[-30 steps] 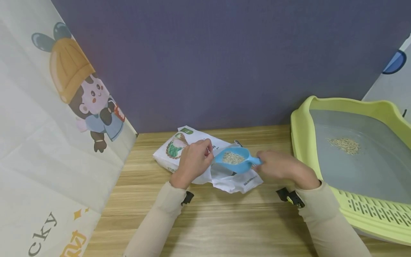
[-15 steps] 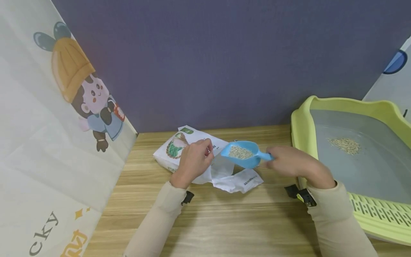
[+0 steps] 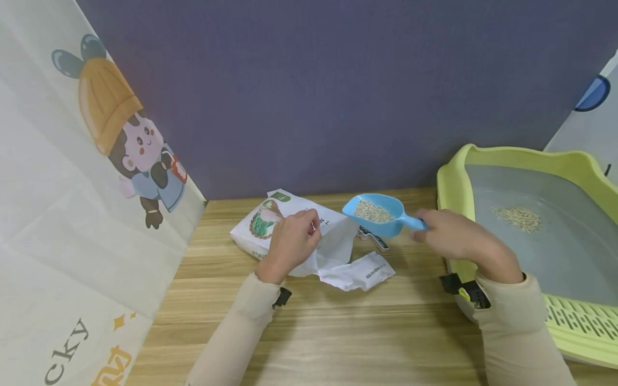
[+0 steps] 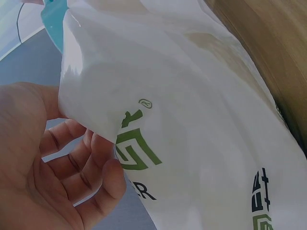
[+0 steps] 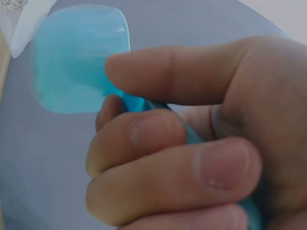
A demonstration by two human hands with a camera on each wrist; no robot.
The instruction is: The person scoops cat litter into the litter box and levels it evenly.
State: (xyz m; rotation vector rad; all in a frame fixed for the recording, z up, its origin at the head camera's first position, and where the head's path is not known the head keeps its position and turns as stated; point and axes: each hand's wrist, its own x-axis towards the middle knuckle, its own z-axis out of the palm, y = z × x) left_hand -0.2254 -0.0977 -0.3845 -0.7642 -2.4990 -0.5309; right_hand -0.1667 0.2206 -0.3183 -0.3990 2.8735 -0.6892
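Observation:
A white printed bag (image 3: 335,246) lies on its side on the wooden table, its torn mouth facing right. My left hand (image 3: 292,241) pinches the bag's upper edge between thumb and fingers; the left wrist view shows the plastic film (image 4: 182,105) stretched from that hand (image 4: 62,153). Fingers of my right hand (image 3: 456,236) curl round the handle of a blue scoop (image 3: 393,228). Pale pellets (image 3: 373,210), like pellet cat litter, lie in the scoop, which is above the table just right of the bag's mouth. From the right wrist view, the scoop's underside (image 5: 72,62) is visible, its contents hidden.
A green-rimmed litter box (image 3: 456,187) with a grey base stands at the right, a small pellet pile (image 3: 520,219) inside. A black-and-white strip-like item (image 3: 375,240) lies behind the bag. A dark blue panel (image 3: 314,96) closes off the back.
My right hand has drawn the loaded scoop rightward and up, away from the bag's mouth, uncovering the strip-like item. My left hand and the bag have stayed in place.

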